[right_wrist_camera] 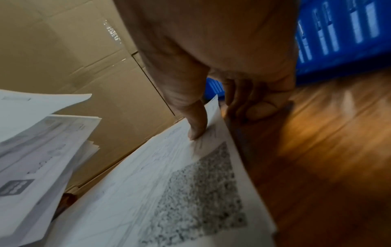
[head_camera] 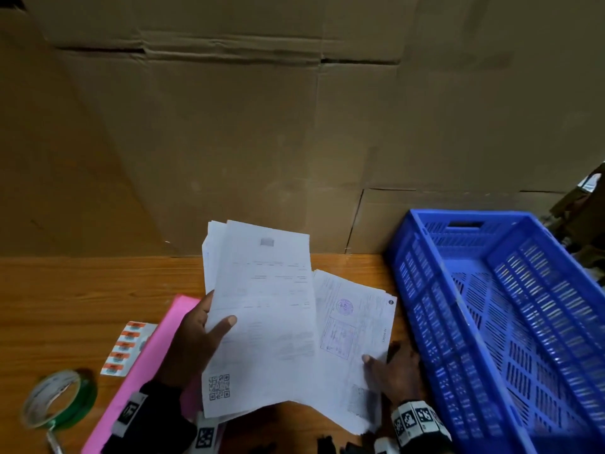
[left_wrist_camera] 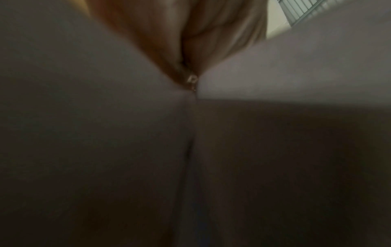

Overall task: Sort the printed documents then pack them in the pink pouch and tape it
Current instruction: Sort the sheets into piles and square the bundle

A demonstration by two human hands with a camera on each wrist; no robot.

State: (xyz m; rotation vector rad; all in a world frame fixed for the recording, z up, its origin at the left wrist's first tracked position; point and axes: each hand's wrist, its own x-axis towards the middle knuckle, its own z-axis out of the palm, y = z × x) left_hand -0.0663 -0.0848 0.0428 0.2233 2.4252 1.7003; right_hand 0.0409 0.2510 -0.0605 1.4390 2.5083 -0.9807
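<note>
Documents point(head_camera: 258, 309) hiding pink pouch point(head_camera: 144, 365), left-wrist view blurred

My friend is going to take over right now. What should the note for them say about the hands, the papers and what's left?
Left hand: holds a stack of papers up, thumb on the front sheet.
Right hand: thumb pinches the edge of a second batch, the stamped papers, low over the table.
Pink pouch: lies flat under the left arm, nothing packed yet.
Tape roll: on the table, near left, untouched.
Blue crate: at the right.
Done: papers split in two batches.
Left: finish sorting, fill the pouch, tape it.
</note>
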